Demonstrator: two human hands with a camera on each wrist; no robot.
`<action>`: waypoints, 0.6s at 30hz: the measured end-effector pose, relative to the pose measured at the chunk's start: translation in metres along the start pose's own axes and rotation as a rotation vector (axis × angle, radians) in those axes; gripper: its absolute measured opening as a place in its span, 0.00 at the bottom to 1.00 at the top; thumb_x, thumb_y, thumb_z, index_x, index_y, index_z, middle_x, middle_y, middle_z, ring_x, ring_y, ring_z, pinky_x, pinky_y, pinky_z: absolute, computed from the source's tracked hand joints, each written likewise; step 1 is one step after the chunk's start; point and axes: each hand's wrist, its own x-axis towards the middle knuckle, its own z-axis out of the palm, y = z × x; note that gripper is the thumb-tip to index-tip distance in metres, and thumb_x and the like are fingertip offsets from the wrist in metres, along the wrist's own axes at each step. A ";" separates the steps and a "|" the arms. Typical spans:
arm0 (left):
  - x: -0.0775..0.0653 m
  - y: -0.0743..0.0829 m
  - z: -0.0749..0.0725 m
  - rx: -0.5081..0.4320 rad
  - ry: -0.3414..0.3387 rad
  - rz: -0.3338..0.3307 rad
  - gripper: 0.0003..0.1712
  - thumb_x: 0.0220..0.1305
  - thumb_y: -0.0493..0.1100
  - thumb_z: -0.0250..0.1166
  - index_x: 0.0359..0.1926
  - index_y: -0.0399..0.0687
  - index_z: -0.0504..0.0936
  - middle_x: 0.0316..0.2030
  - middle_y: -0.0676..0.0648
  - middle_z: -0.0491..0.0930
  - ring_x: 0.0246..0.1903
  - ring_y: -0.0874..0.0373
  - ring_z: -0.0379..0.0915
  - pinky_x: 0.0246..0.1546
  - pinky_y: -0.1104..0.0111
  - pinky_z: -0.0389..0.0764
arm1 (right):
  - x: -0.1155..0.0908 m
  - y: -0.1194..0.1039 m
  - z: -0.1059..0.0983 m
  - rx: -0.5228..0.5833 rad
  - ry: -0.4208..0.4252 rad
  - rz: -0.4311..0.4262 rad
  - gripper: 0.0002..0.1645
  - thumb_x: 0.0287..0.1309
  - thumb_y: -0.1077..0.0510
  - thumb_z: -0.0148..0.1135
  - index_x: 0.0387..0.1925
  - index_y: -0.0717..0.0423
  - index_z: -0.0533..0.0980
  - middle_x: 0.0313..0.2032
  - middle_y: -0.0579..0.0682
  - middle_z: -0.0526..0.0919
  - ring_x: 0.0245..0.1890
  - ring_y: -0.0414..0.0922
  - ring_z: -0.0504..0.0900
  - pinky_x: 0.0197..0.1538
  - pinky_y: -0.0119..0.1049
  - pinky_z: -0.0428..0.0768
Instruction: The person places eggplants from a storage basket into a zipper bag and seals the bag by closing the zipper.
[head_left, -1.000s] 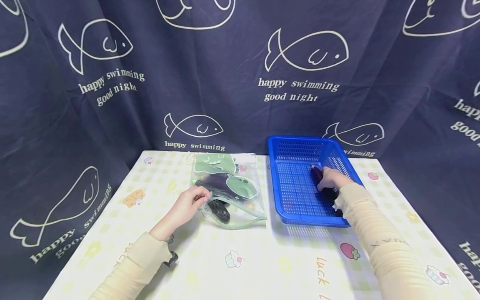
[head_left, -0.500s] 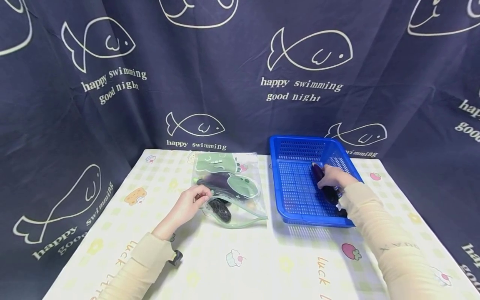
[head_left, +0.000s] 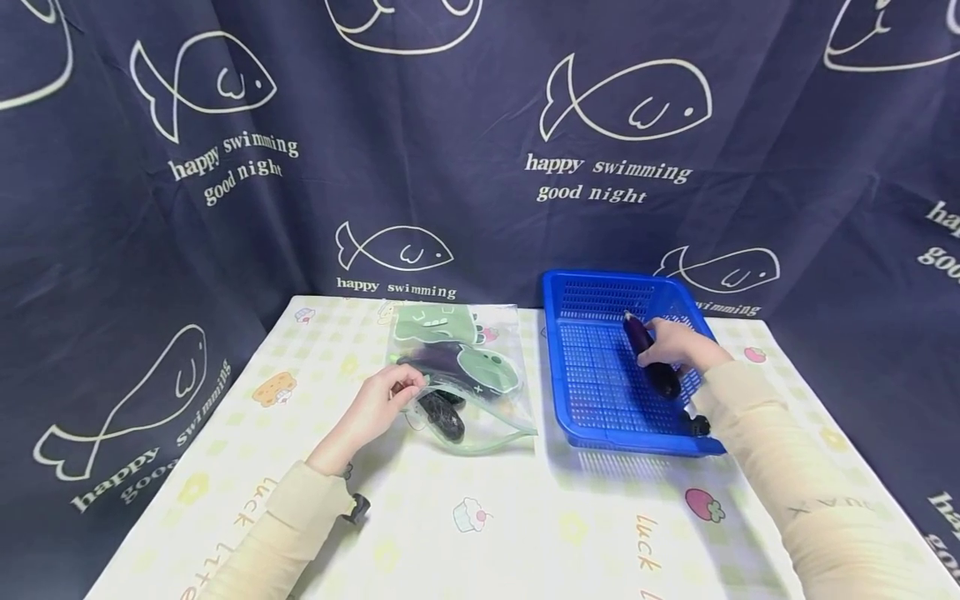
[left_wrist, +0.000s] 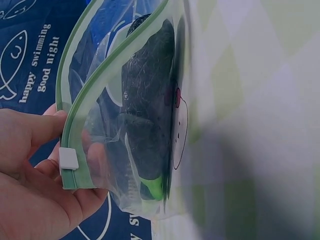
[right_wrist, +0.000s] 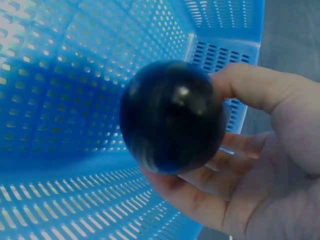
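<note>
My left hand pinches the slider end of a clear zip bag, by its green-edged mouth and white slider. The bag lies on the table with its mouth spread apart. Inside are a dark purple eggplant and, nearer the mouth, a dark, rough-looking long vegetable; its kind is unclear. On the right, my right hand grips another eggplant, thumb on one side and fingers round the other. That eggplant is tilted within the blue basket; its rounded end faces the right wrist camera.
A pale checked tablecloth with printed cakes and strawberries covers the table. Behind it hangs a dark blue curtain with fish drawings. The basket's raised, slotted walls stand right of the bag, a narrow gap apart.
My right hand has raised the eggplant slightly inside the basket, and more of it shows. The left hand keeps its hold on the bag. The whole head view shifts slightly.
</note>
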 end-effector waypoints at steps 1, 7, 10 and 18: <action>0.000 0.000 0.000 0.000 0.000 -0.003 0.05 0.61 0.33 0.61 0.37 0.48 0.80 0.31 0.51 0.76 0.30 0.60 0.69 0.33 0.70 0.74 | -0.001 0.000 -0.001 0.001 0.000 -0.003 0.47 0.50 0.58 0.64 0.64 0.74 0.51 0.51 0.77 0.65 0.38 0.61 0.79 0.28 0.46 0.83; -0.001 0.000 0.001 0.001 0.004 0.003 0.05 0.61 0.33 0.61 0.37 0.46 0.80 0.30 0.51 0.76 0.30 0.60 0.69 0.33 0.70 0.74 | -0.006 -0.005 -0.001 0.018 0.000 -0.022 0.47 0.50 0.58 0.65 0.64 0.73 0.52 0.49 0.75 0.67 0.35 0.59 0.80 0.27 0.46 0.83; -0.001 0.000 0.000 0.002 0.005 0.011 0.05 0.60 0.33 0.61 0.37 0.46 0.80 0.30 0.51 0.76 0.30 0.60 0.69 0.33 0.70 0.74 | -0.008 -0.008 -0.001 0.011 0.001 -0.034 0.47 0.50 0.58 0.65 0.64 0.73 0.52 0.50 0.76 0.67 0.35 0.59 0.80 0.27 0.46 0.83; -0.002 0.000 0.001 0.002 0.006 0.000 0.05 0.61 0.33 0.62 0.37 0.47 0.80 0.31 0.52 0.76 0.30 0.60 0.70 0.34 0.69 0.74 | -0.013 -0.014 -0.002 -0.014 0.008 -0.064 0.47 0.50 0.56 0.67 0.64 0.72 0.54 0.50 0.75 0.68 0.34 0.57 0.81 0.26 0.45 0.83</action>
